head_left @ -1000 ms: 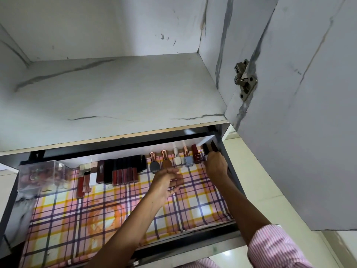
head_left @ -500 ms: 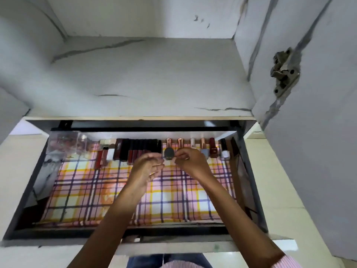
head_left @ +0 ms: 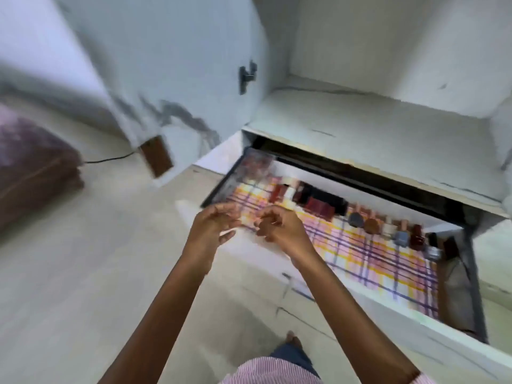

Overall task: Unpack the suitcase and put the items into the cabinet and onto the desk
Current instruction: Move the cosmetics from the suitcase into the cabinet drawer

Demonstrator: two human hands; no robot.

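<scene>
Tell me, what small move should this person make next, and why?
Probably turn away to fetch the next item. The left hand and right hand hover over the front corner of the drawer, seemingly empty though blurred. The bottles stand lined along its back, and the plaid liner has bare room in front.

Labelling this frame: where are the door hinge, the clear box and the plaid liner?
door hinge (head_left: 247, 76): head view, its dark metal body.
clear box (head_left: 256, 166): head view, its front wall.
plaid liner (head_left: 388, 261): head view, bare checked patch.
</scene>
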